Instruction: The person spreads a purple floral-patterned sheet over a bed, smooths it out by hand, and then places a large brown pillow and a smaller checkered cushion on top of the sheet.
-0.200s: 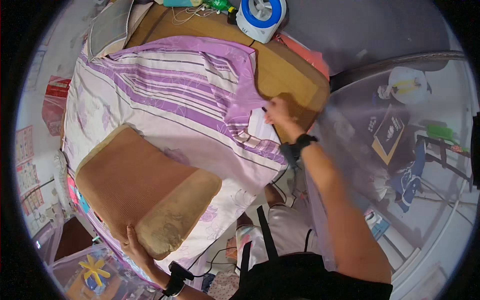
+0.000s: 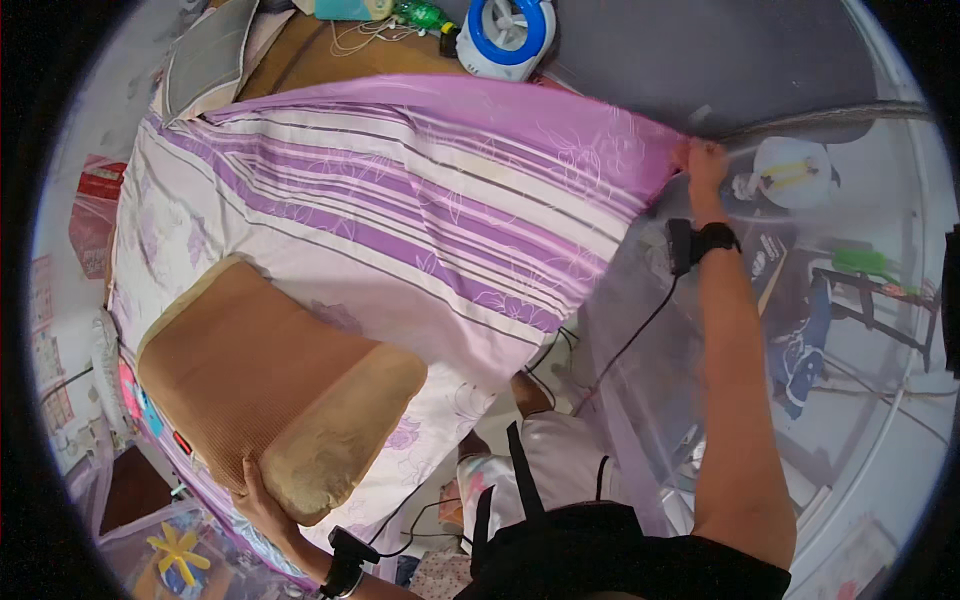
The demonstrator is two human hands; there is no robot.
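Observation:
A bed sheet [image 2: 455, 215], white with purple stripes and line-drawn flowers, covers most of the bed. My right hand [image 2: 703, 165] is closed on the sheet's purple edge at the far right corner and pulls it taut. On the near left part of the sheet lies a contoured brown pillow [image 2: 265, 365] with a ribbed top and a stained tan side. My left hand [image 2: 258, 505] grips its near edge, thumb on top; the other fingers are mostly hidden beneath.
A white and blue fan [image 2: 506, 35], a green bottle [image 2: 415, 14] and a white cable [image 2: 362, 35] sit at the far edge. At the far left corner lies a grey cushion [image 2: 208, 60]. Sheer netting [image 2: 650, 330] hangs along the right side. A black cord trails from my right wrist.
My right hand has swung right and away from me, drawing the sheet's edge over the bare brown surface at the far right corner. The left hand and pillow stay nearly in place.

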